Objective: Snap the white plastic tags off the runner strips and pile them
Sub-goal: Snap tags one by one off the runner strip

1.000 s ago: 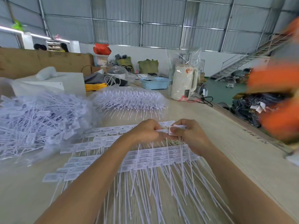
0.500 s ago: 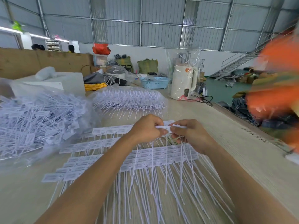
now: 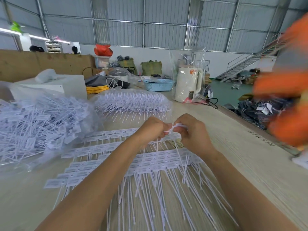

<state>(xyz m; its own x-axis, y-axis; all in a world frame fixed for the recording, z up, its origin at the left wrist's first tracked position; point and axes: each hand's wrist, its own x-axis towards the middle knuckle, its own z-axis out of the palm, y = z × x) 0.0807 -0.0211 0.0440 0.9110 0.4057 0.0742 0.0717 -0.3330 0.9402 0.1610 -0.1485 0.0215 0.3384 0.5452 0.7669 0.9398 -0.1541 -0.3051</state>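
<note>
Hands meet above the runner strips [image 3: 116, 157] on the table [image 3: 241, 155]: left hand [image 3: 152, 130] and right hand [image 3: 191, 130] both pinch one white tag [image 3: 174, 127]. Pile of tags [image 3: 38, 124] lies left of the strips.

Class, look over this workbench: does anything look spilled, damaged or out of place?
Nothing stands out. Both hands, left and right, pinch a white tag strip; runner strips lie in rows on the table, loose tags piled left.

Warehouse-type workshop: corrugated metal walls [image 3: 116, 19] rising far behind, metal staircase [image 3: 246, 64] climbing far right, bagged tags [image 3: 40, 124] piling on long worktable [image 3: 241, 155].
</note>
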